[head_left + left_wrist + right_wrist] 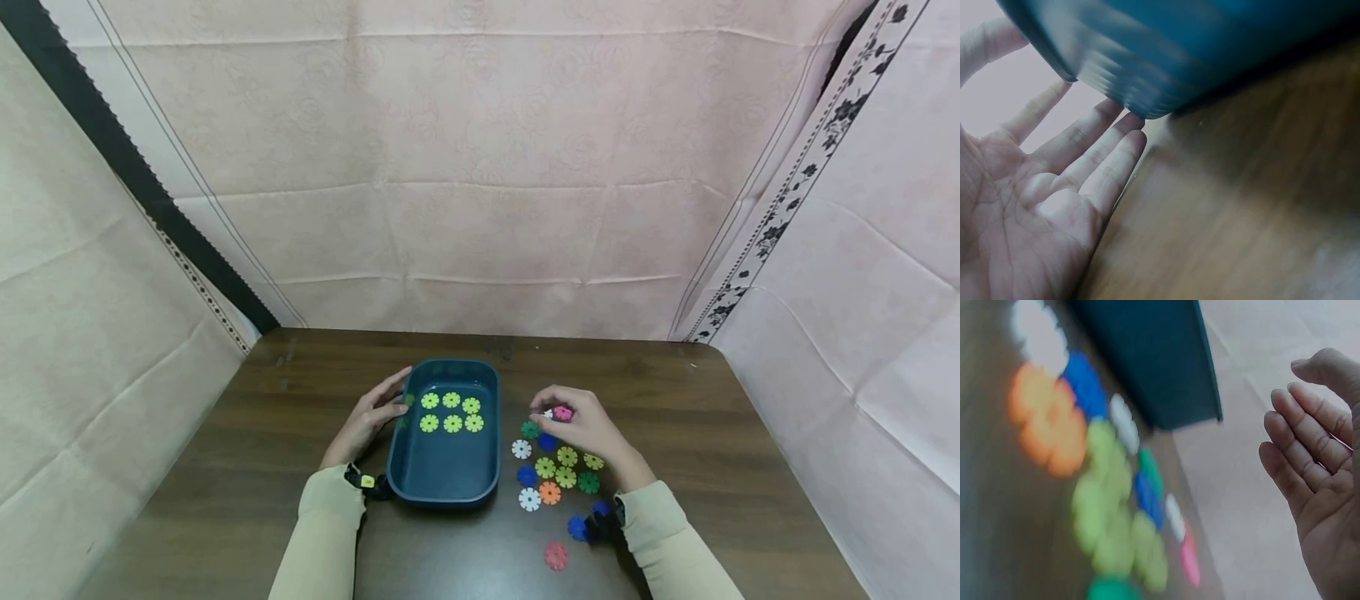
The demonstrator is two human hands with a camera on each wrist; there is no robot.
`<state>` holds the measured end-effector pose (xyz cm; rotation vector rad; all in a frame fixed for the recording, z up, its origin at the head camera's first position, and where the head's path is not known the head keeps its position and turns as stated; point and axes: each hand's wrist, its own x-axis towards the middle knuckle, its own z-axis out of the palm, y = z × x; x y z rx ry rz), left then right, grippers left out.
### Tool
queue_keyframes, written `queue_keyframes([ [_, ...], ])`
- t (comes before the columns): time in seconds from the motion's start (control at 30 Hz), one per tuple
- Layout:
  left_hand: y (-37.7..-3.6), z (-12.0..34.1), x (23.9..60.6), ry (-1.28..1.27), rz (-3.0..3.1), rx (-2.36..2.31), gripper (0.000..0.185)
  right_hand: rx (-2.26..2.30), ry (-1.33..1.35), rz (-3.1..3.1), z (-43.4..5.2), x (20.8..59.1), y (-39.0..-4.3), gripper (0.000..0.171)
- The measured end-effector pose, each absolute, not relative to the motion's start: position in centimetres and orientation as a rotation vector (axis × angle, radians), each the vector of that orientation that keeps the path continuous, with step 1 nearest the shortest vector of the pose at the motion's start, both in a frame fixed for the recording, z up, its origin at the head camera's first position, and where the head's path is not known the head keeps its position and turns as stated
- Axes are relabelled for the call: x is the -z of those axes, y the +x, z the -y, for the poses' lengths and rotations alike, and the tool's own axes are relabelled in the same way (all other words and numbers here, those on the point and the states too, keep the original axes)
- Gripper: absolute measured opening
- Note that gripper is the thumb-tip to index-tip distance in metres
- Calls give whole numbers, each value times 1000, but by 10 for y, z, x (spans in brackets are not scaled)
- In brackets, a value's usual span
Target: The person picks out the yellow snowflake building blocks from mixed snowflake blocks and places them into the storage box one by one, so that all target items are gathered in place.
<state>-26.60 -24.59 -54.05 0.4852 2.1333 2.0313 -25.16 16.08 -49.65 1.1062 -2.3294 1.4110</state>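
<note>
My left hand (367, 421) rests against the left side of a dark blue tray (444, 487). In the left wrist view its fingers (1088, 134) are fairly straight, their tips touching the tray's outer wall (1147, 62). Inside the tray, several yellow-green flower-shaped discs (452, 423) lie in two rows. To the tray's right my right hand (581, 421) hovers over loose discs, fingers loosely bent. The right wrist view shows nothing between the thumb and fingers (1304, 434). Nearest to this hand are a pink disc (562, 413) and a white disc (548, 414), partly hidden by it.
Right of the tray lie more discs: green (588, 482), blue (527, 476), orange (550, 493), white (529, 499) and yellow-green (566, 477). A red disc (556, 556) lies nearer the front. Pale cloth (480, 208) hangs behind the brown table (300, 400).
</note>
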Motion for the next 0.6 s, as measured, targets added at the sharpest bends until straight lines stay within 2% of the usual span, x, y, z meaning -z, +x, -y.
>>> queue_keyframes([
  [0.23, -266, 246, 540, 449, -2128, -2046, 61, -1477, 949, 2415, -200, 494, -229, 14],
  [0.47, -266, 246, 542, 458, -2140, -2035, 60, -1435, 685, 2542, -252, 546, -230, 14],
  [0.6, -265, 245, 541, 459, -2146, -2027, 60, -1319, 594, 2626, -271, 551, -222, 15],
])
